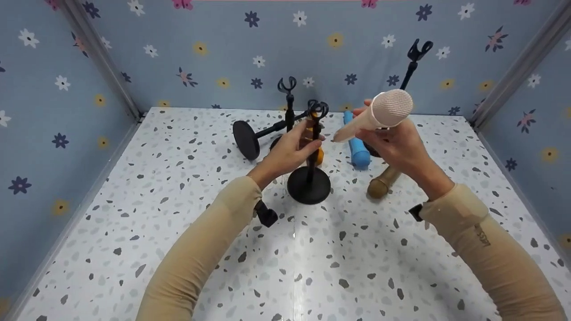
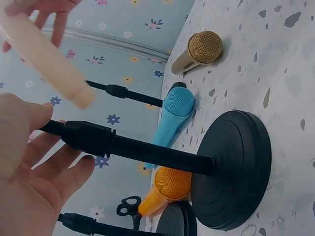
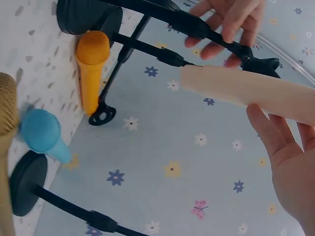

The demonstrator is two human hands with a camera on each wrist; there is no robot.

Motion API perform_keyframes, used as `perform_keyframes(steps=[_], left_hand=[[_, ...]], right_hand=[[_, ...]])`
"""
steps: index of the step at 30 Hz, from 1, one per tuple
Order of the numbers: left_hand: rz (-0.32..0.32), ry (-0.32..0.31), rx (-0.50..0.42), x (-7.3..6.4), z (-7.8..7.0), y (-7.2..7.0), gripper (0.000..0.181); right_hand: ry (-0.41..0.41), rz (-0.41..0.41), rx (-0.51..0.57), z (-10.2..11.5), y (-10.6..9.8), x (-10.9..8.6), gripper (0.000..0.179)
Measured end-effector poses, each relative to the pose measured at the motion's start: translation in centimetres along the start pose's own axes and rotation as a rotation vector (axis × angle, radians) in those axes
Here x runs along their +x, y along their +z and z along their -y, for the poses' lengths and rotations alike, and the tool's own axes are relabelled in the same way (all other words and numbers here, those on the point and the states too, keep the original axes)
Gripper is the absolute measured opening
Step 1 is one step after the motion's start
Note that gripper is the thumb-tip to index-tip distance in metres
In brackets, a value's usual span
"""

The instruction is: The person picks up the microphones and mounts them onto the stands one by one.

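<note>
My left hand pinches the upper pole of a black microphone stand, whose round base is on the speckled table. The stand's clip stands above the fingers, with nothing in it. My right hand holds a pale pink microphone in the air, its mesh head up and to the right and its tail end slanting down toward the stand. In the right wrist view, the tail of the pink microphone is close to the stand's clip; whether they touch I cannot tell.
Behind are another upright stand, a toppled stand and a stand at the back right. A blue microphone, a gold one and a partly hidden orange one lie on the table. Flowered walls enclose it.
</note>
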State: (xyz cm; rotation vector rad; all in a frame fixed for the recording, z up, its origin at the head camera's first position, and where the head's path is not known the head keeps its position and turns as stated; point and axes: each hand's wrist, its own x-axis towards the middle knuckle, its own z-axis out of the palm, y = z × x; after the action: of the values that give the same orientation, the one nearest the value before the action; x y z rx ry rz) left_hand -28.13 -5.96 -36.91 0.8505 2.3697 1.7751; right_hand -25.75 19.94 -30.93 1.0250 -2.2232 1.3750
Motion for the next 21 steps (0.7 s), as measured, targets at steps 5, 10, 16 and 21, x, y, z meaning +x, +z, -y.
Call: perform_keyframes(steps=[5, 10, 16, 21], left_hand=[[-0.014, -0.007, -0.032, 0.0, 0.3, -0.1, 0.035], [-0.03, 0.031, 0.008, 0.2, 0.4, 0.0, 0.032], [-0.028, 0.056, 0.068, 0.4, 0.3, -0.1, 0.027], [-0.018, 0.054, 0.037, 0.5, 0.7, 0.0, 0.027]], right_hand=[[-0.09, -0.013, 0.035, 1.6, -0.3, 1.6, 0.05], [-0.113, -0.048, 0.063, 2.4, -0.3, 2.5, 0.048], [-0.086, -0.116, 0.129, 3.2, -0.6, 3.5, 0.048], [-0.142, -0.301, 0.264, 4.4, -0.1, 4.2, 0.053]])
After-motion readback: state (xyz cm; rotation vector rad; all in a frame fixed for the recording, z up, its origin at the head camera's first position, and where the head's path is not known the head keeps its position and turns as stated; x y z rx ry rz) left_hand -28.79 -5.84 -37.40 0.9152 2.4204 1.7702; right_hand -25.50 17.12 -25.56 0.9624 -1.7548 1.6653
